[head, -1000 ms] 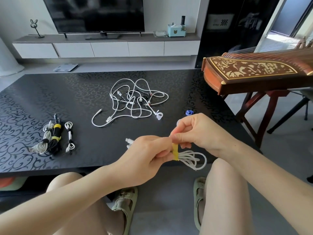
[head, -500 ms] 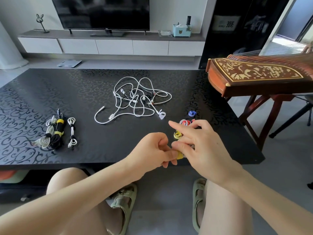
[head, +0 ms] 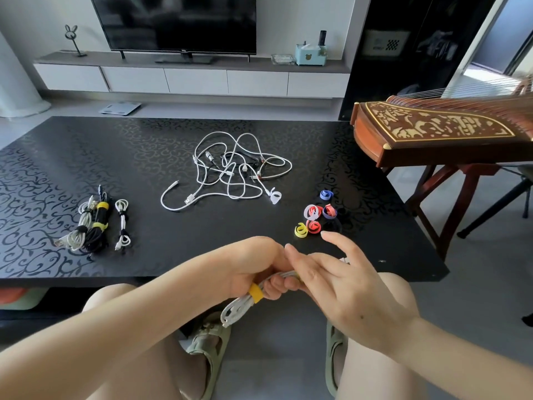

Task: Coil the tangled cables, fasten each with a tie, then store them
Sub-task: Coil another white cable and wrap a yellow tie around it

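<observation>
Off the black table [head: 173,249], the left hand [head: 253,264] grips a yellow-tied white cable coil [head: 239,308] slanting toward the open-fingered right hand [head: 346,290].

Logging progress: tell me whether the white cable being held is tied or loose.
Tied: a yellow tie wraps the coiled white cable, which the left hand grips.

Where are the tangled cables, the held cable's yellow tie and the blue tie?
Tangled cables [head: 230,173]: head view, heap's middle.
Yellow tie [head: 255,293]: head view, band round held cable [head: 240,304].
Blue tie [head: 326,194]: head view, its curl.
</observation>
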